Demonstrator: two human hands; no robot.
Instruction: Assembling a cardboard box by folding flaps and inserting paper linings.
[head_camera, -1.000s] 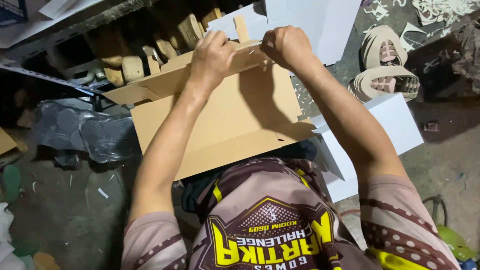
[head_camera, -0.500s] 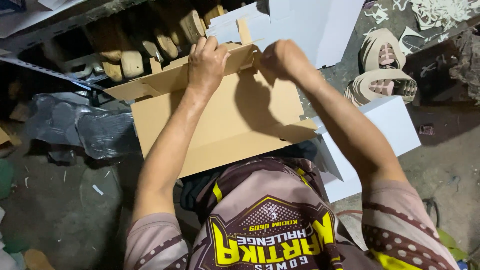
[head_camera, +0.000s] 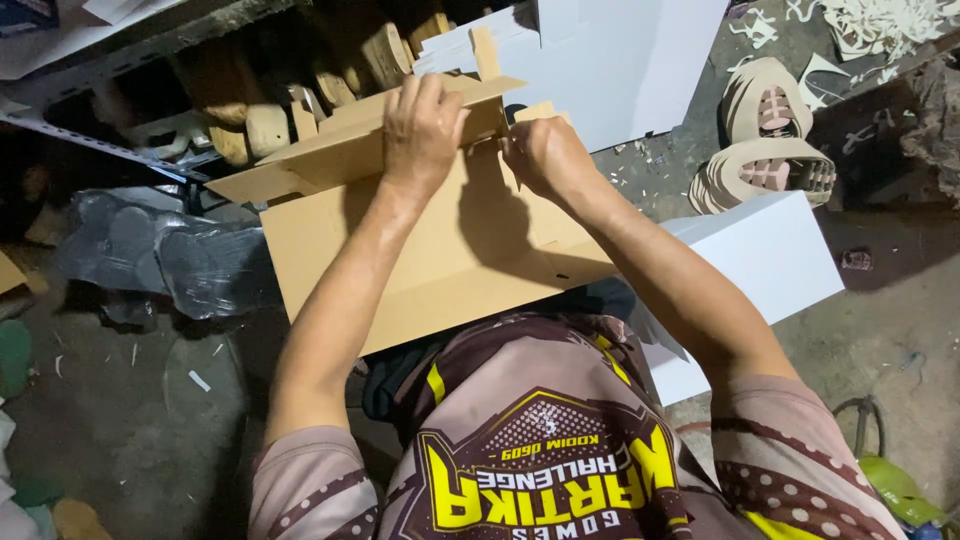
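Both your left hand (head_camera: 425, 125) and right hand (head_camera: 540, 155) clamp the cardboard box's (head_camera: 440, 255) top flap; folding looks partly done.

Upper left blocked by shelf rail (head_camera: 90, 140) and wooden blocks (head_camera: 250, 125); white sheets (head_camera: 620, 60) crowd upper centre; sandals (head_camera: 765, 150) upper right. Open floor (head_camera: 140, 400) lower left, plastic wrap (head_camera: 170, 260) beside.

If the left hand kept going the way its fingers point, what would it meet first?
Probably the white sheets just past the brown cardboard flap that the left hand grips; depth is unclear, so they may lie lower.
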